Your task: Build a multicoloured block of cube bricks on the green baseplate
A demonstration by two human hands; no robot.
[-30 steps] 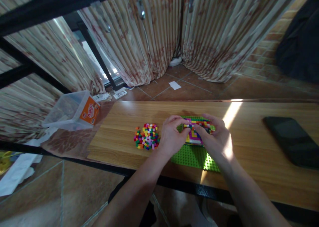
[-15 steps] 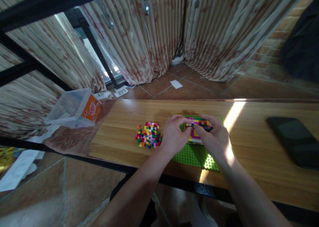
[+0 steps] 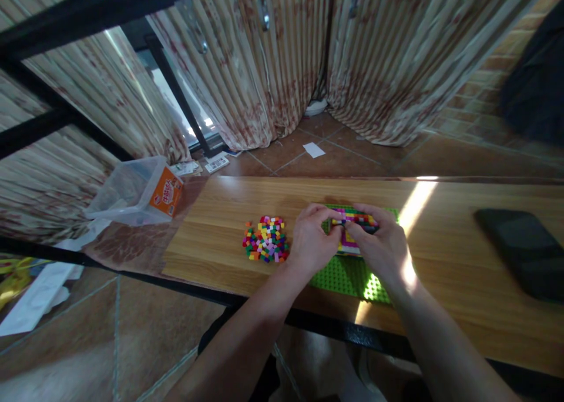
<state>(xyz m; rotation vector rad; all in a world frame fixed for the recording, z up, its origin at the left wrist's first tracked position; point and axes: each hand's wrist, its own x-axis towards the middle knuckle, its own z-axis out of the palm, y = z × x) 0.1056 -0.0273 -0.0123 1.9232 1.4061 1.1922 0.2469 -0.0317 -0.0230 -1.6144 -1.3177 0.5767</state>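
A low, many-coloured toy-brick build (image 3: 351, 248) sits on a green studded baseplate (image 3: 337, 280). My left hand (image 3: 314, 237) closes around its left end, thumb and forefinger meeting at the upper bricks. From the other side my right hand (image 3: 386, 243) grips it, thumb in front and fingers behind. Dark and yellow pieces show between the fingertips; whether one is loose I cannot tell. Both hands hide much of the build. Left of my left hand lies a heap of small loose toy bricks (image 3: 267, 240) in mixed colours.
The wooden table (image 3: 207, 231) carries a dark phone-like slab (image 3: 522, 252) at the right. A clear plastic bin (image 3: 132, 193) with an orange label stands beyond its left end. Papers lie on the tiled floor, with curtains (image 3: 282, 67) behind. A sunlight strip crosses the table.
The whole view has shifted slightly, so everything appears a little further right. Both hands stay on the build, with only slight finger movement.
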